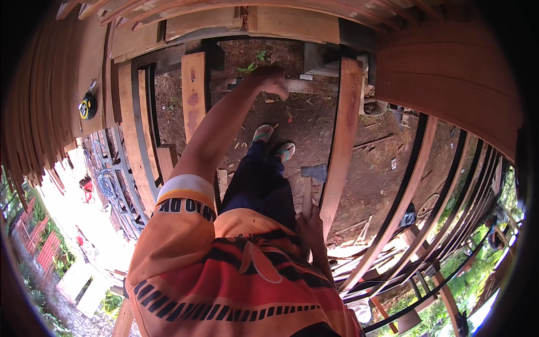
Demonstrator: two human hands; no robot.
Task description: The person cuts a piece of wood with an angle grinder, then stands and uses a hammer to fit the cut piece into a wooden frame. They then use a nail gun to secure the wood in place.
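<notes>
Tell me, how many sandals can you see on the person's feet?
2. The left sandal sits on the dirt ground, toes pointing away; the right sandal is just beside it, slightly nearer, partly covered by the dark trouser leg.

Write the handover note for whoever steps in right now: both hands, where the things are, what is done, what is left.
Left hand: stretched forward, fingers curled at a wooden crosspiece; whether the grip is closed on it cannot be told.
Right hand: low by the hip, shut on the wooden handle of a hatchet, head up.
Long plank: standing on edge just right of the hatchet, running forward to the frame.
Tape measure: lying on the boards far left.
Done: nothing the picture can confirm; no fresh cut shows on the plank.
Left: cannot be judged from this view; the hatchet is not touching wood.
</notes>
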